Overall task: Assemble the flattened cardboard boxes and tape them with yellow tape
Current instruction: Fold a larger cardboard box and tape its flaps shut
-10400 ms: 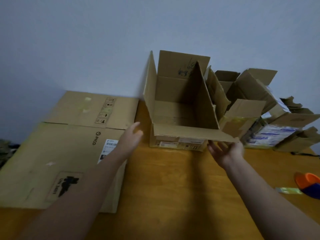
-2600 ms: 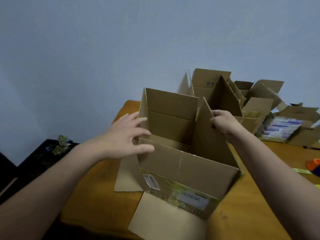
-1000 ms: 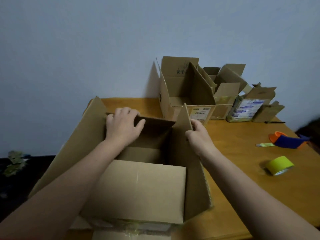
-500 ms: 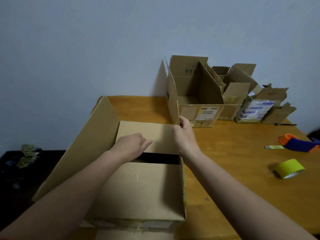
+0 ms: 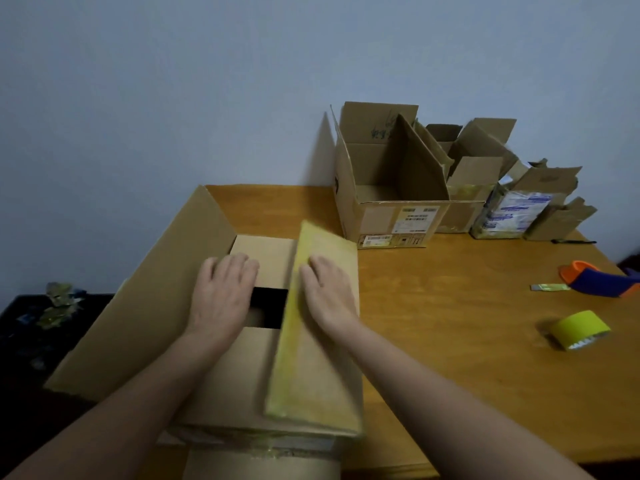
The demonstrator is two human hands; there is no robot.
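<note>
A brown cardboard box (image 5: 225,386) stands at the table's near left edge. Its two short flaps are folded in, with a dark gap between them. My left hand (image 5: 221,292) lies flat with straight fingers on those inner flaps. My right hand (image 5: 329,292) presses flat on the right long flap (image 5: 311,358), which carries old yellow tape along its edge and is folded over the top. The left long flap (image 5: 149,296) still sticks out to the left. A roll of yellow tape (image 5: 580,330) lies on the table to the right, away from both hands.
An orange and blue tape dispenser (image 5: 599,280) with a strip of tape beside it lies at the right edge. Several open boxes, the largest (image 5: 391,188), stand along the wall at the back. The wooden table (image 5: 467,323) ends just left of my box.
My right hand has folded the right long flap down over the inner flaps. My left hand stays on the short flaps, now pressing them flat.
</note>
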